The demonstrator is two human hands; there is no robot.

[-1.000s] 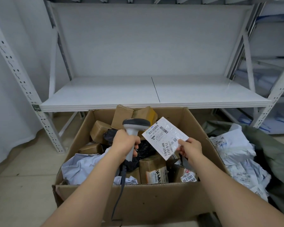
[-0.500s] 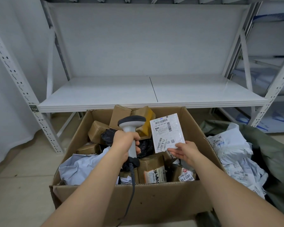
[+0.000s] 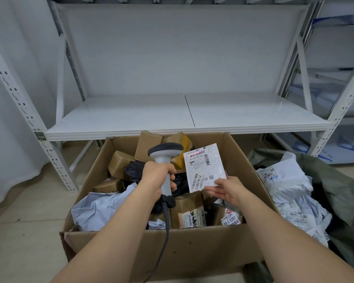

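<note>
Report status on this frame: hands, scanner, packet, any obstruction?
Left hand grips scanner. Right hand holds white packet upright, red scan line on its top barcode. Nothing between scanner and packet.

Scanner (image 3: 165, 152) faces away from me, so window unseen. Left hand (image 3: 157, 176) covers middle of its handle. Cable (image 3: 168, 225) drops over wall of cardboard box (image 3: 192, 248) and leaves frame at bottom edge. Both forearms cut off there too. Packet (image 3: 204, 168): fine print on label too small for me to read, lower right corner hidden under thumb of right hand (image 3: 226, 189). Parcels (image 3: 189, 211) in box half buried under one another; I cannot count them. Rack (image 3: 131, 119) cut off by top edge.
</note>
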